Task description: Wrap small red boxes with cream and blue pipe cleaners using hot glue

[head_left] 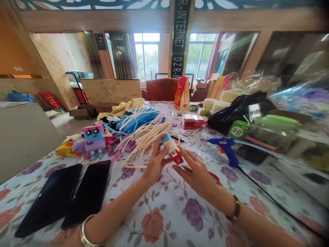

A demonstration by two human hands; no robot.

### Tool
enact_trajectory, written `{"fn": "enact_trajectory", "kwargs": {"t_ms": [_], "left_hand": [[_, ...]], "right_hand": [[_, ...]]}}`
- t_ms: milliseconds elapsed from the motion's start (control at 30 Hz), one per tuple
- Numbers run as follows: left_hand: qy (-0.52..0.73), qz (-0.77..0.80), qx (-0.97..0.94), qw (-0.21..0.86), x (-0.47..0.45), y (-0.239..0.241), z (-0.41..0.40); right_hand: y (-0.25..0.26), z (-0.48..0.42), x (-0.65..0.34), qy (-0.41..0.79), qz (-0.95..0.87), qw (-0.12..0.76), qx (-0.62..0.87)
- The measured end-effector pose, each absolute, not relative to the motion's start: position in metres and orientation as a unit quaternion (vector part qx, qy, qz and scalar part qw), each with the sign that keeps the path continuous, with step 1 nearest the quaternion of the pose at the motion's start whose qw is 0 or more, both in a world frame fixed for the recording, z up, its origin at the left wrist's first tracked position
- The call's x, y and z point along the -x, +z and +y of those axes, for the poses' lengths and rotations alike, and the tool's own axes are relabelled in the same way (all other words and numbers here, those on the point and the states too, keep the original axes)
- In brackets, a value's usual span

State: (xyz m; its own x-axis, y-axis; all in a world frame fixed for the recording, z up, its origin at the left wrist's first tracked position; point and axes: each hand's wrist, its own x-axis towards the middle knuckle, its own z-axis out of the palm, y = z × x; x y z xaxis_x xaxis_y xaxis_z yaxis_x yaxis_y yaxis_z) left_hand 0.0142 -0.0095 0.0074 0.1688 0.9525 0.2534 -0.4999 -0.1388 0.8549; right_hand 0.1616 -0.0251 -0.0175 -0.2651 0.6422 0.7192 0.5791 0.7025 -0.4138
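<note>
A small red box with a barcode label is wrapped at its upper part in cream and light-blue fuzzy stems. My left hand is closed on it from the left, thumb on the near face. From the other side, my right hand holds the red end, with index finger and thumb on either side of the corner. Scissors with red handles lie partly hidden under my right hand. Just beyond is a pile of cream pipe cleaners, with blue pipe cleaners behind.
On the right lies a blue glue gun with its cable. Two black tablet-like slabs are at left, near a pink-and-blue plush doll. Stacked red boxes, a black bag and a red-and-yellow paper bag stand farther back.
</note>
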Motion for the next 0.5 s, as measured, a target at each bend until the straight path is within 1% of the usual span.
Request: {"fn": "enact_trajectory", "kwargs": {"t_ms": [233, 500], "left_hand": [[0.597, 0.264, -0.490, 0.578, -0.015, 0.009, -0.011], [0.611, 0.267, -0.512, 0.542, -0.015, 0.012, -0.008]], "right_hand": [[-0.018, -0.019, -0.171, -0.021, -0.818, 0.447, 0.361], [-0.018, -0.016, -0.176, -0.012, -0.830, 0.430, 0.356]]}}
